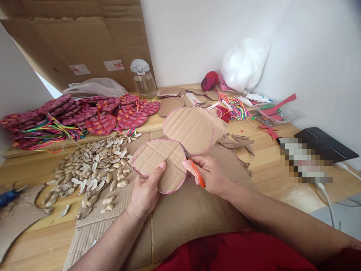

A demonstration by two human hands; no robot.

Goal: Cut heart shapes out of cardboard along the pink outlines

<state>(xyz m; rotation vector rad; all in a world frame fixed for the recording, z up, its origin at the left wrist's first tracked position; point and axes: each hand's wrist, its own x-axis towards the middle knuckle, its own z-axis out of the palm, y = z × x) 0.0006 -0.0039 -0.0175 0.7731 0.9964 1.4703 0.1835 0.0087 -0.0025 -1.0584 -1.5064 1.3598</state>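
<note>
My left hand [146, 192] grips the lower lobe of a gourd-shaped cardboard cutout [180, 143] outlined in pink, thumb on top. My right hand [210, 175] is closed on orange-handled scissors [196, 174], whose blades meet the cutout at its narrow waist between the two round lobes. The cutout is held above a flat sheet of cardboard [191, 210] lying on the wooden floor.
A heap of peanut shells [93, 165] lies left of my hands. Red decorated gourd ornaments [101, 113] with coloured tassels lie behind. Further back are a water bottle [143, 79], cardboard discs [172, 99], coloured cords [235, 107], a white bag [244, 64] and cardboard scraps [237, 141].
</note>
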